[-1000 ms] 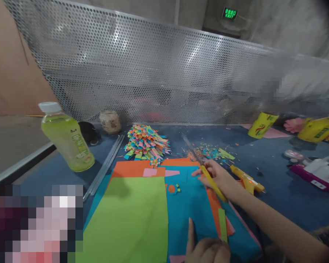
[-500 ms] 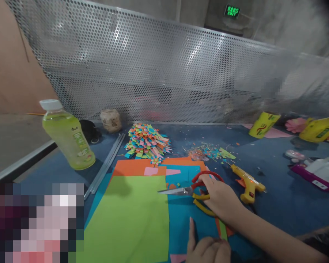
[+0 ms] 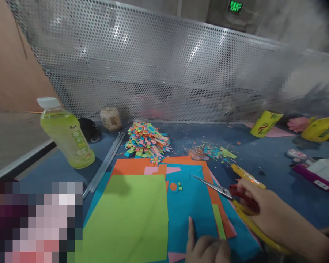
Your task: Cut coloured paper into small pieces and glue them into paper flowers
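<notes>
My right hand [image 3: 276, 215] grips a pair of scissors [image 3: 218, 189] by its red and yellow handles, blades closed and pointing left over blue paper [image 3: 189, 212]. At the bottom edge my left hand [image 3: 208, 250] rests over the blue sheet, one finger stretched forward and the others curled; what they hold, if anything, is hidden. To its left lies a large lime-green sheet [image 3: 126, 215]. A narrow green strip [image 3: 218, 221] lies just beyond the left hand's knuckles. Near the green sheet's right edge are an orange disc [image 3: 173, 186] and tiny green bits [image 3: 180, 186].
A colourful folded-paper piece [image 3: 146, 140] stands behind the sheets, beside paper scraps [image 3: 211, 150]. On the right are a yellow glue gun [image 3: 248, 176], a yellow can [image 3: 265, 124] and a purple-and-white object [image 3: 312, 177]. A drink bottle [image 3: 68, 137] and clear sticks [image 3: 105, 164] stand left.
My right hand has moved right and towards me with the scissors, drawing them off the green sheet's edge and uncovering the orange disc. The left hand has hardly moved.
</notes>
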`<state>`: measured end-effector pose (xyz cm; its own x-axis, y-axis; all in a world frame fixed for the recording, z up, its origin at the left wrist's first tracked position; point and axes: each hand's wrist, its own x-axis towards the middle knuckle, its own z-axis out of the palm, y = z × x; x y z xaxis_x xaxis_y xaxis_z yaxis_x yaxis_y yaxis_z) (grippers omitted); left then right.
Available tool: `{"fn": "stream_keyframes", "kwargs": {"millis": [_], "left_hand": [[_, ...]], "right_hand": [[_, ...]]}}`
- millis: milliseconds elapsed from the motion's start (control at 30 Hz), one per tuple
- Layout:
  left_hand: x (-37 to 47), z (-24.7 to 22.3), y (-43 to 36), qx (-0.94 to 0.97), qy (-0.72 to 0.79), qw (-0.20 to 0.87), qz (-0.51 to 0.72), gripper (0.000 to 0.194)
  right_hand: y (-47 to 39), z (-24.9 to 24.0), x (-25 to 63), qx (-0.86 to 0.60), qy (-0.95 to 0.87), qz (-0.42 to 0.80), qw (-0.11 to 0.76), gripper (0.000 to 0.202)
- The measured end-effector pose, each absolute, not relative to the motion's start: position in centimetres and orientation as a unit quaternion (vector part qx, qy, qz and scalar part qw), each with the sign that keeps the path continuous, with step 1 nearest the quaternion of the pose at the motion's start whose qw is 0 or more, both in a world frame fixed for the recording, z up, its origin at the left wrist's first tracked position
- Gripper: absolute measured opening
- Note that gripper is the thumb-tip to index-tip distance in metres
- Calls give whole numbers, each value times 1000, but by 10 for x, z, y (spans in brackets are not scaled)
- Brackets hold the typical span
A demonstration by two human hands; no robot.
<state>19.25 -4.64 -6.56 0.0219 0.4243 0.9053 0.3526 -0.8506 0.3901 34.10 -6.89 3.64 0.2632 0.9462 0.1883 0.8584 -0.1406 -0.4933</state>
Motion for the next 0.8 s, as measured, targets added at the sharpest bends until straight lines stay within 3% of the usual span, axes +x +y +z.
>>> {"fn": "stream_keyframes", "kwargs": {"millis": [233, 367, 500, 800], "left_hand": [[180, -72, -41, 761, 153, 138, 615, 45], [167, -60, -32, 829, 135, 180, 512, 49], [164, -59, -27, 883, 127, 176, 417, 34], [178, -90, -36, 763, 197, 190, 586, 57]], "right_hand": [[-56, 11, 339, -645, -594, 306, 371, 19], [-36, 9, 341, -612, -581, 334, 419, 23], [-10, 14, 345, -611, -604, 320, 401, 27], [11, 16, 342, -665, -646, 258, 273, 26]]}}
